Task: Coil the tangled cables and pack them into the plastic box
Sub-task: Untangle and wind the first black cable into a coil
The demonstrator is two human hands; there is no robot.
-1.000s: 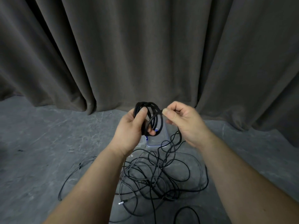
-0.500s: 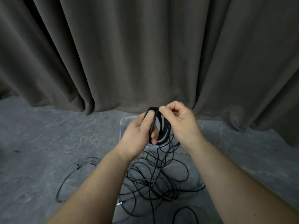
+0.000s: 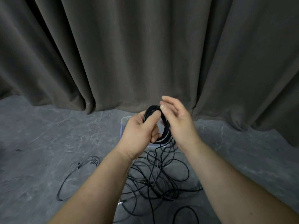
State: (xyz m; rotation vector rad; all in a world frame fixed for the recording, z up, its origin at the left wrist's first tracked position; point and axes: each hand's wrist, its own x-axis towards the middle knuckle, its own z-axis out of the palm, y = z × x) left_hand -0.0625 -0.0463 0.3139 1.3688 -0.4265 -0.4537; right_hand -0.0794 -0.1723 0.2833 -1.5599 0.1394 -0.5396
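Observation:
My left hand [image 3: 139, 131] grips a small coil of black cable [image 3: 165, 131], thumb pressed on its top. My right hand [image 3: 178, 120] is beside the coil on the right, fingers loosely extended, thumb tip touching the coil's top edge. A strand runs from the coil down to a tangle of black cables [image 3: 158, 177] on the grey floor between my forearms. The clear plastic box [image 3: 123, 125] with a blue rim sits on the floor behind my hands, mostly hidden by them.
A dark grey curtain [image 3: 145, 54] hangs across the whole back. A separate thin cable loop [image 3: 76, 172] lies on the floor to the left, and another loop [image 3: 186, 214] shows at the bottom edge.
My right hand has released its pinch on the cable and its fingers have spread open. Both hands and the coil shifted a little to the right and up.

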